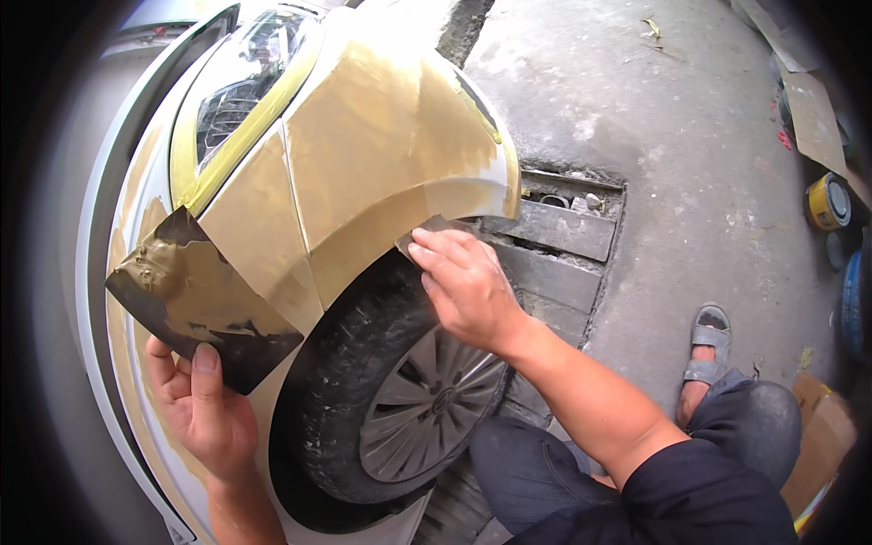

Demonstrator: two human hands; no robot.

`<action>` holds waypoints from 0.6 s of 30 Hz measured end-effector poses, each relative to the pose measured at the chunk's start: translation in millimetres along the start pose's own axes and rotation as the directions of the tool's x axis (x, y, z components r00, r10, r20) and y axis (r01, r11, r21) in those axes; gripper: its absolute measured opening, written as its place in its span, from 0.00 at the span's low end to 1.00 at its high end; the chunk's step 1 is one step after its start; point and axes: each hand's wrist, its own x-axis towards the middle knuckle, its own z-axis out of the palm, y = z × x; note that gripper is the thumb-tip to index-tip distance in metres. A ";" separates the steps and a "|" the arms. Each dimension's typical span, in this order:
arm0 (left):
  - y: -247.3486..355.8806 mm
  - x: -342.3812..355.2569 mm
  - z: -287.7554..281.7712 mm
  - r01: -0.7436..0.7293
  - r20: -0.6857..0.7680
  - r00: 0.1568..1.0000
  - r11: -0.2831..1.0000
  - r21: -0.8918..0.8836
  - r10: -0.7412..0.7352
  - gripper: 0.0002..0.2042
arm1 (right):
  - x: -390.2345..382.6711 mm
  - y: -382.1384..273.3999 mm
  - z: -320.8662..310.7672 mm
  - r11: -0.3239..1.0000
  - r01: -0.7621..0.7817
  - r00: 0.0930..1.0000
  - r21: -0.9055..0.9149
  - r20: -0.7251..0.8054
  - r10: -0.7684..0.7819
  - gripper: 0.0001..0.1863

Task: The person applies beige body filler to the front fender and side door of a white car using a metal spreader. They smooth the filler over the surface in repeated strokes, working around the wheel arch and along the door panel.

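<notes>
My left hand [202, 409] grips a dark square board [213, 300] smeared with tan putty, a thicker lump near one corner. My right hand [463, 291] is closed on a small dark flat spreader [413, 239], held at the upper edge of the car's wheel arch. Tan filler coats much of the car's corner panel [354, 154]. Yellow masking tape [232, 145] borders a light opening on the left. The tire [322, 381] with its silver spoked wheel [427, 409] sits below the arch, partly behind my right hand.
A floor channel with metal slats [554, 227] runs beside the car on the concrete [663, 182]. At the right are a yellow can [827, 202], cardboard pieces [808, 118] and a blue round object [852, 300]. My sandalled foot [707, 354] is at lower right.
</notes>
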 end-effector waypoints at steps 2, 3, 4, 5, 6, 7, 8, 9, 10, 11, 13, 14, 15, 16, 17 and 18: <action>0.2 2.5 0.9 -0.014 0.003 1.000 1.000 0.003 0.014 0.20 | -4.1 -1.0 -9.3 1.000 0.005 0.998 -0.014 0.066 -0.004 0.18; 0.9 3.2 1.4 -0.009 0.009 1.000 1.000 0.000 0.009 0.20 | -3.8 -1.7 -14.4 1.000 -0.002 0.996 -0.027 0.085 0.004 0.18; 1.5 4.0 1.5 -0.007 0.017 1.000 1.000 -0.005 0.007 0.20 | -1.4 -2.6 -18.6 0.999 -0.009 0.999 -0.034 0.031 0.010 0.18; 1.4 4.6 1.9 -0.030 0.053 0.998 0.999 -0.025 0.031 0.20 | 2.9 -2.4 -22.6 0.999 -0.014 1.000 -0.039 -0.007 0.014 0.18; 1.0 4.6 2.4 -0.014 0.015 1.000 1.000 -0.009 0.014 0.20 | 6.8 -3.5 -26.0 0.999 -0.022 0.998 -0.033 -0.061 0.020 0.18; 1.1 3.5 2.5 -0.010 0.009 1.000 1.000 -0.002 0.010 0.20 | 13.0 -4.5 -25.3 1.000 -0.006 0.997 0.000 -0.074 0.006 0.19; 0.7 2.4 2.5 -0.011 0.001 1.000 1.000 0.000 0.011 0.20 | 17.3 -7.1 -23.7 1.000 -0.014 0.999 -0.003 -0.046 0.014 0.19; 0.4 2.1 2.3 -0.008 0.001 1.000 1.000 -0.003 0.008 0.20 | 22.8 -9.0 -19.9 1.000 -0.007 0.999 -0.004 -0.036 0.007 0.19; 0.5 1.7 1.6 -0.001 0.003 1.000 1.000 -0.005 0.001 0.20 | 25.7 -12.6 -14.6 1.000 -0.004 1.000 -0.016 -0.014 0.004 0.19; 0.7 1.5 1.0 0.008 -0.001 1.000 1.000 -0.008 -0.008 0.20 | 26.8 -17.1 -8.5 1.000 0.003 1.000 -0.019 -0.005 -0.003 0.19; 0.8 1.1 0.1 -0.009 -0.015 1.000 1.000 0.012 0.009 0.20 | 19.4 -29.5 1.5 1.000 0.009 1.000 -0.018 0.019 -0.009 0.19; 0.4 0.8 -0.2 -0.025 -0.013 1.000 1.000 0.012 0.025 0.20 | 12.6 -35.8 4.8 0.999 0.019 0.999 -0.030 0.039 -0.018 0.19; 0.1 0.7 -0.8 -0.017 -0.021 1.000 1.000 0.021 0.018 0.20 | 6.2 -39.9 7.3 1.000 0.005 0.999 -0.019 0.047 -0.004 0.19; 0.1 0.4 -1.6 -0.022 -0.016 1.000 0.999 0.023 0.022 0.20 | 0.1 -41.9 7.6 0.999 0.013 0.997 -0.035 0.082 -0.010 0.19; 0.0 -0.4 -2.3 -0.026 -0.022 0.999 0.999 0.039 0.027 0.21 | -5.6 -42.1 5.5 0.998 0.021 0.993 -0.052 0.116 -0.015 0.19; 0.2 -1.5 -2.8 -0.016 -0.017 1.000 1.000 0.019 0.017 0.21 | -9.3 -40.1 2.2 0.997 0.013 0.985 -0.075 0.174 0.000 0.18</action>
